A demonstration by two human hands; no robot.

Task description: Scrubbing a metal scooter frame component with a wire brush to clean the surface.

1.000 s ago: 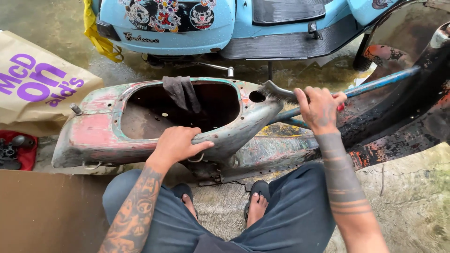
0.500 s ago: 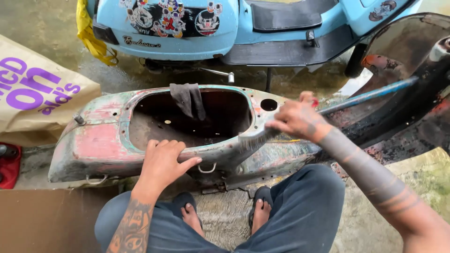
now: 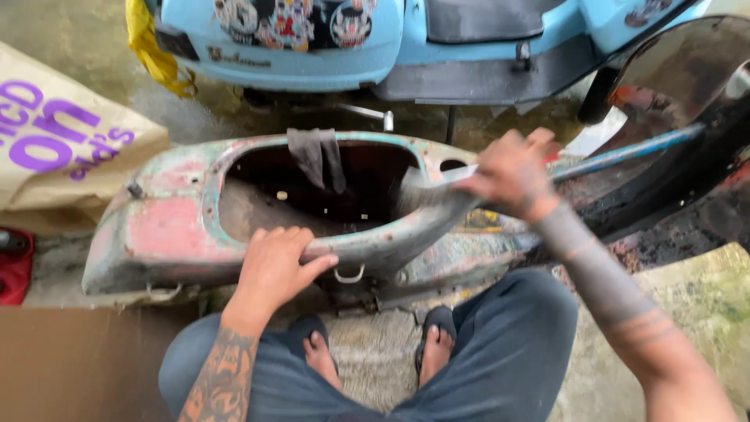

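An old scooter body shell (image 3: 172,234), its pink and green paint worn off in patches, lies on the wet ground in front of my knees. My left hand (image 3: 275,267) rests flat on its near rim, fingers spread over the edge. My right hand (image 3: 512,173) is closed on a grey metal scraper (image 3: 428,187), blurred with motion, with its blade against the rim near the shell's right end. A dark rag (image 3: 316,159) hangs over the far edge of the shell's opening. A blue bar (image 3: 633,152) runs off to the right behind my right hand.
A light blue scooter (image 3: 437,39) with stickers stands just behind the shell. A brown paper bag (image 3: 70,156) with purple print lies at left, a red tray (image 3: 14,266) below it, cardboard (image 3: 78,363) at bottom left. A dark rusty panel (image 3: 687,156) stands at right.
My right hand has slid left along the rim with the scraper. My left hand has stayed on the near rim. The view has drifted so the shell sits further right.
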